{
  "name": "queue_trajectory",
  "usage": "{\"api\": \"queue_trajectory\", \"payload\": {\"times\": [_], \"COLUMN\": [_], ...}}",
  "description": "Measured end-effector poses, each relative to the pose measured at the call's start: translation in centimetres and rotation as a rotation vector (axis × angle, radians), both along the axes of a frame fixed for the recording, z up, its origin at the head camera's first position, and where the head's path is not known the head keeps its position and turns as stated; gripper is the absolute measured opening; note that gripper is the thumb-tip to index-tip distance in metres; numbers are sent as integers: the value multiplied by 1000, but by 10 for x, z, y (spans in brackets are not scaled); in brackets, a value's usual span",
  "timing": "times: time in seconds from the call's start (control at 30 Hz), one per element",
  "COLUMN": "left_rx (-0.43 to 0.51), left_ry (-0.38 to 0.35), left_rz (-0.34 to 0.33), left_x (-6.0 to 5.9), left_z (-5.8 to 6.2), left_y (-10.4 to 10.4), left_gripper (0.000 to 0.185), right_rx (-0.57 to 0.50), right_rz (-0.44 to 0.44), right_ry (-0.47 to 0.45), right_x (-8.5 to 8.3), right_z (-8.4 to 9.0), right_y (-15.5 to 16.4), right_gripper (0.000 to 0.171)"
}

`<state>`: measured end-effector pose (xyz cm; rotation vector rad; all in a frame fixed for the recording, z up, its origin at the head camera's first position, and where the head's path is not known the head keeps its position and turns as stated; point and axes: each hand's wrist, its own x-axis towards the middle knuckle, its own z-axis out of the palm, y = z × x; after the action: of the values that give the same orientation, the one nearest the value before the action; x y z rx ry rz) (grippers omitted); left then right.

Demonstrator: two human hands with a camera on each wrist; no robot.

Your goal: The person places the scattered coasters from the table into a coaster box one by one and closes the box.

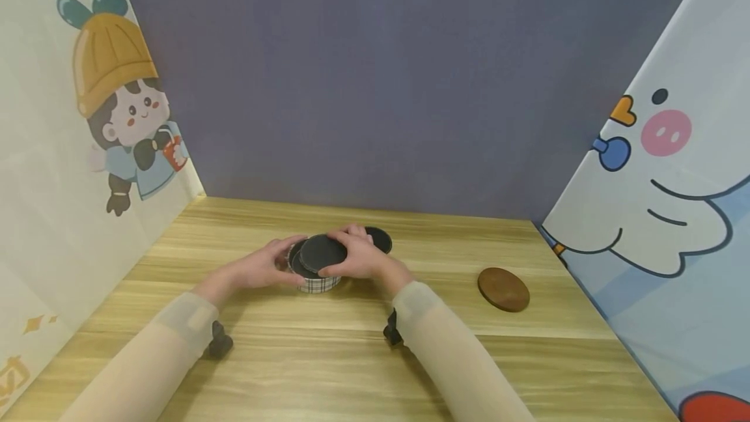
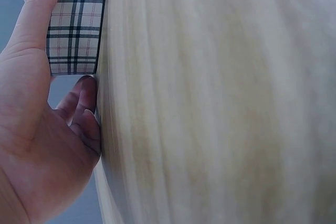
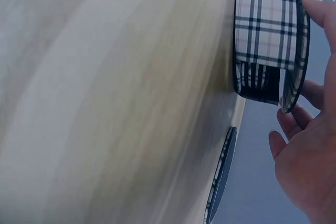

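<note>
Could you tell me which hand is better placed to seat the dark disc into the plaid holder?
Probably the right hand: its fingers already pinch the disc over the holder, while the left hand grips the holder's side.

A brown round coaster (image 1: pixel 503 289) lies on the wooden table (image 1: pixel 351 370).

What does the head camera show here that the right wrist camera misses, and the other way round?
Only the head view shows both hands together: the left hand steadying the plaid holder, the brown coaster lying apart on the table, and the cartoon wall panels. Only the right wrist view shows the holder's side slot and the plaid edge of the dark coaster the right hand holds at its rim. Both show the holder, that coaster, and another dark coaster flat behind.
</note>
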<state>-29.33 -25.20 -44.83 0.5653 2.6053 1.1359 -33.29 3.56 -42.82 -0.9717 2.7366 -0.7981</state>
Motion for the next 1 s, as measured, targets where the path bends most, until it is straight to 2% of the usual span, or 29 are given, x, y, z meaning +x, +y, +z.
{"api": "queue_trajectory", "payload": {"times": [0.27, 0.5, 1.0], "left_rx": [-11, 8, 3], "left_ry": [-9, -17, -6], "left_rz": [-2, -9, -13], "left_x": [1, 3, -4], "left_z": [1, 2, -3], "left_y": [0, 0, 3], "left_gripper": [107, 105, 105], "right_rx": [19, -9, 31], "right_rz": [26, 37, 36], "right_ry": [28, 4, 7], "right_x": [1, 5, 6], "right_z": [-4, -1, -5], "right_y": [-7, -9, -3], "right_gripper": [93, 90, 89]}}
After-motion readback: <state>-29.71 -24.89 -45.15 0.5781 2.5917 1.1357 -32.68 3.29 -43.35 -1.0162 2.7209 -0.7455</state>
